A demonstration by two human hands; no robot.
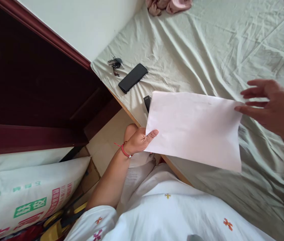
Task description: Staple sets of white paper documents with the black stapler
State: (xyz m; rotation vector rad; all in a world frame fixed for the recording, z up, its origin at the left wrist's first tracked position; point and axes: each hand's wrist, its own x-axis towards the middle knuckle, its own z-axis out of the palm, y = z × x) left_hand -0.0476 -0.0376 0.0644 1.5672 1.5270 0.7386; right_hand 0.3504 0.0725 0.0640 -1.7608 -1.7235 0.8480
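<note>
A blank white sheet of paper (pixel 194 130) is held above the bed, its far right corner slightly bent. My left hand (pixel 142 139) pinches the paper's near left edge, thumb on top and the other fingers hidden beneath. By the far right corner is my right hand (pixel 270 100), its fingers spread apart. Its thumb tip overlaps that corner; whether it touches the paper I cannot tell. A small black object (pixel 147 103) is partly covered by the sheet's left edge. Just beyond lies a black phone (pixel 133 78) on the bedsheet.
A bunch of keys (pixel 115 63) lies near the corner of the bed (pixel 222 50), which has a wrinkled pale green sheet. Pink cloth (pixel 168 6) lies at the back by the wall. Dark red wooden furniture (pixel 39 67) and a printed white sack (pixel 31 194) stand left.
</note>
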